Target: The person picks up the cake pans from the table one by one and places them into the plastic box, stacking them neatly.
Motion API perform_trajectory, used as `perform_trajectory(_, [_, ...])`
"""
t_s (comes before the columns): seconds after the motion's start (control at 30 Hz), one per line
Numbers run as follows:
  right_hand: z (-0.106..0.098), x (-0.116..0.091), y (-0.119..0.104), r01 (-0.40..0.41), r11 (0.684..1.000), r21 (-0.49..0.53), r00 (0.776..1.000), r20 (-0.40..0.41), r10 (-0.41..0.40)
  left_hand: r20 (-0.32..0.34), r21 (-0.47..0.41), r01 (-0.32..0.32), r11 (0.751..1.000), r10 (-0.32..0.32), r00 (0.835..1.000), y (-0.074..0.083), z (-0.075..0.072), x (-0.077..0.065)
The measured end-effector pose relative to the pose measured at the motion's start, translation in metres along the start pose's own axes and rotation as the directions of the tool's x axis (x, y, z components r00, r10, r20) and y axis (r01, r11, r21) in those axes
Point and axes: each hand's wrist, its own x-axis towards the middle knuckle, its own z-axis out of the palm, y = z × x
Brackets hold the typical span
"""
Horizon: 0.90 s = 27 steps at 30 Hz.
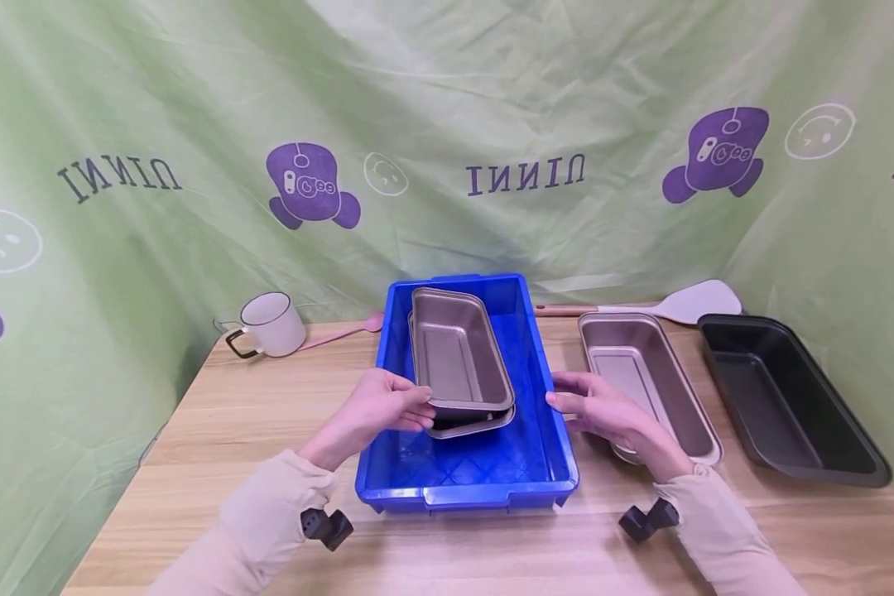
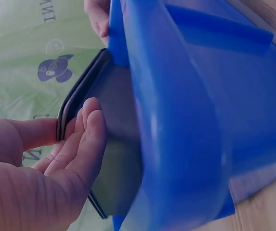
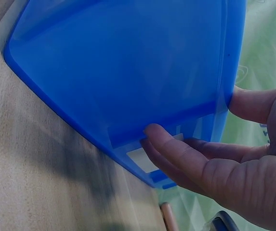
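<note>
Left hand (image 1: 383,406) pinches the near-left rim of the upper brown loaf pan (image 1: 462,364), thumb on top, fingers beneath. That pan sits tilted over a lower loaf pan (image 1: 477,428), near rims parted, both within the blue bin (image 1: 465,497), toward its left wall. Bin stands mid-surface (image 1: 290,397), reaching toward the far edge. Right hand (image 1: 603,410) grasps the bin's right wall, thumb at rim, fingers outside. Right of bin: another brown pan (image 1: 626,372), then a black pan (image 1: 782,406) by the right edge. White spatula (image 1: 700,301) along far edge; mug (image 1: 279,331), far-left corner, pink utensil (image 1: 338,334) beside it.
</note>
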Motion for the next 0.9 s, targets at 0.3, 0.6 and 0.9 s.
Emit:
perform_trajectory(0.3, [0.000,0.001,0.001,0.002,1.000,-0.021,1.000,-0.011,-0.002,0.011,0.256,0.040,0.966,-0.045,0.999,0.002,0.003,0.003])
perform_trajectory(0.6, [0.000,0.000,0.000,0.008,1.000,-0.026,1.000,-0.005,-0.008,-0.073,0.399,0.113,0.910,-0.092,0.993,0.001,0.006,0.007])
perform_trajectory(0.9, [0.000,-0.001,-0.001,0.002,0.999,-0.034,1.000,-0.007,-0.002,-0.116,0.640,-0.015,0.769,0.116,0.986,0.008,-0.010,0.004])
